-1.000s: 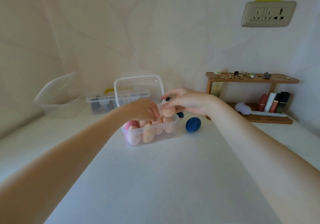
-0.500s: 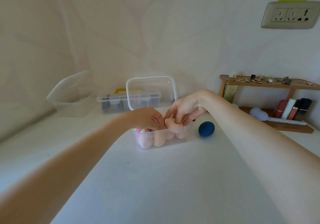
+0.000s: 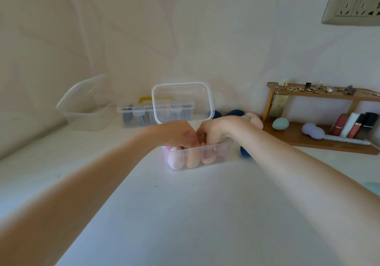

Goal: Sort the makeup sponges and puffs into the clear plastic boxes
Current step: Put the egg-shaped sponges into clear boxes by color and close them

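Note:
A clear plastic box (image 3: 218,149) stands mid-table with its lid (image 3: 182,101) raised upright behind it. Peach and pink sponges (image 3: 192,159) fill it. Both of my hands meet over its top. My left hand (image 3: 176,135) has its fingers bent down onto the sponges, with the fingertips hidden. My right hand (image 3: 213,130) curls its fingers round a peach sponge (image 3: 199,141) at the box's top. A dark blue sponge (image 3: 244,151) lies right of the box, partly behind my right forearm. Other dark blue sponges (image 3: 235,112) and a peach one (image 3: 256,119) lie behind.
An empty clear box (image 3: 86,109) stands at the back left, beside a compartment case with a yellow handle (image 3: 139,113). A wooden shelf (image 3: 308,140) at the right holds a green sponge (image 3: 280,123), a lavender sponge (image 3: 312,131) and lipsticks (image 3: 355,125). A wall socket (image 3: 351,8) is above.
My right hand has carried the peach sponge from above the box's right rim down into the box, next to my left hand. The camera has turned left.

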Available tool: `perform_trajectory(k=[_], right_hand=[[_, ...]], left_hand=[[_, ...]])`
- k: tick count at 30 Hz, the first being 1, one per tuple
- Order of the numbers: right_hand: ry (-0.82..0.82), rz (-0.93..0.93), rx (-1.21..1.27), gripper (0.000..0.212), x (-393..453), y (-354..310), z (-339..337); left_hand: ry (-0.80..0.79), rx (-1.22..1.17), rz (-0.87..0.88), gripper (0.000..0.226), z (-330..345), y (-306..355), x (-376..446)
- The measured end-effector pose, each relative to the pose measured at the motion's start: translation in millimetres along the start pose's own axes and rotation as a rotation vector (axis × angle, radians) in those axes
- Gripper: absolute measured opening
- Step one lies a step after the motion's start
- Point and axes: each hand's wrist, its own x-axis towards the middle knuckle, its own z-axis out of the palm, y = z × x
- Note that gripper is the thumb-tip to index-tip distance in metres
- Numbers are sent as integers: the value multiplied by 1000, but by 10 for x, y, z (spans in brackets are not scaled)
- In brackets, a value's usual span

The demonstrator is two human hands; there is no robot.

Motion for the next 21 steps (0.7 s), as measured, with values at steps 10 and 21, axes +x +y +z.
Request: perform_trajectory(k=[10, 21], right_hand=[[40, 14, -11, 37, -35, -53, 3], [33, -10, 381, 30, -247, 178, -268]], left_hand=[[-36, 77, -43, 25, -5, 70, 27], [119, -15, 33, 9, -326, 168, 70]])
